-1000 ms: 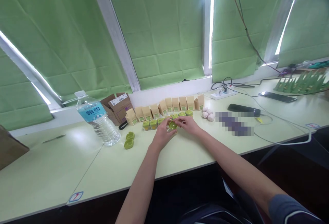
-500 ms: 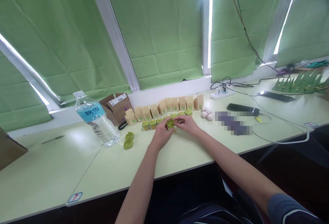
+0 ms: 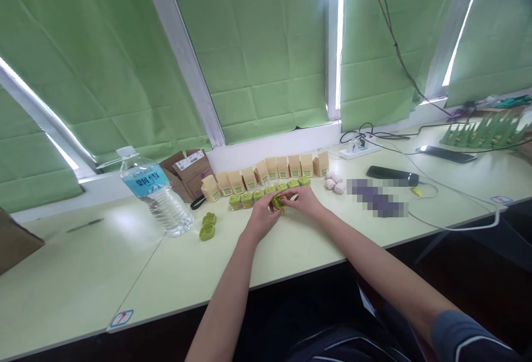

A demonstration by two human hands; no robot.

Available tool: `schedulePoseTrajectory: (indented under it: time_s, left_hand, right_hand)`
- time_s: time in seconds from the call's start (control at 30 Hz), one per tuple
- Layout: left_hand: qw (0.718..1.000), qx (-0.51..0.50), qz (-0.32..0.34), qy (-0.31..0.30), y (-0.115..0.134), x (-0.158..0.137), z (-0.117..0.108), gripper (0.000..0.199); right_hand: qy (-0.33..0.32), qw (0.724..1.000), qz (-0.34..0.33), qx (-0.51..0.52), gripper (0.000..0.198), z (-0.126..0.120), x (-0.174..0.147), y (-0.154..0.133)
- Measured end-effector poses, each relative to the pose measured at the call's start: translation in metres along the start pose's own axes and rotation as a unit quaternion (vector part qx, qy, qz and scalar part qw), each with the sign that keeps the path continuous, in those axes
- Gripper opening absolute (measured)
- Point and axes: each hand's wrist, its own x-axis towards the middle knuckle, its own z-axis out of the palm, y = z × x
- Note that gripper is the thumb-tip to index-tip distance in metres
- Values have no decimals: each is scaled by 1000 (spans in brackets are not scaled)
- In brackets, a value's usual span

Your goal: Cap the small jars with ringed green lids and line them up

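Just in front of a row of small jars, my left hand [image 3: 265,215] is closed around a small green lid-like piece [image 3: 278,201], its hollow side facing me. The fingertips of my right hand [image 3: 303,201] are pinched at the inside of that piece, with a thin tan bit between them that is too small to name. A little yellowish ring [image 3: 283,212] lies on the table just under my hands. Several clear jars with green lids [image 3: 246,198] stand behind them, some partly hidden. Two similar green pieces [image 3: 207,231] lie to the left.
Several small tan paper bags [image 3: 249,178] line the back of the table [image 3: 233,256]. At the left stand a water bottle [image 3: 160,195] and a cardboard box [image 3: 189,171]. Pinkish-white egg-shaped things [image 3: 334,182], phones [image 3: 393,176], a power strip [image 3: 361,149] and cables are to the right.
My right fingertips have moved into the hollow of the green piece, carrying the thin tan bit. The green piece has tilted slightly and shifted a little to the right in my left hand.
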Motion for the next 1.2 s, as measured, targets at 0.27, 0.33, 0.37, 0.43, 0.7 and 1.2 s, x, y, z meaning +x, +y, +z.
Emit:
schedulePoseTrajectory:
  time_s: [0.27, 0.33, 0.37, 0.43, 0.7, 1.2]
  left_hand:
    - [1000, -2, 19, -3, 3, -1, 2, 54]
    - [1000, -4, 21, -8, 3, -1, 2, 53]
    - [1000, -5, 22, -11, 4, -1, 2, 52]
    - [1000, -7, 26, -13, 4, -2, 2, 52]
    - [999, 19, 47, -12, 2, -4, 2, 56]
    - [998, 22, 49, -16, -6, -1, 1, 53]
  right_hand:
    - [-10, 1000, -1, -6, 13, 1, -2, 2]
    - [-25, 1000, 8, -3, 13, 2, -2, 4]
    - [-32, 999, 12, -3, 13, 3, -3, 4]
    - [-42, 999, 17, -4, 14, 3, -4, 4]
    - [-43, 998, 16, -30, 16, 3, -6, -3]
    - [-7, 1000, 19, 15, 17, 14, -5, 2]
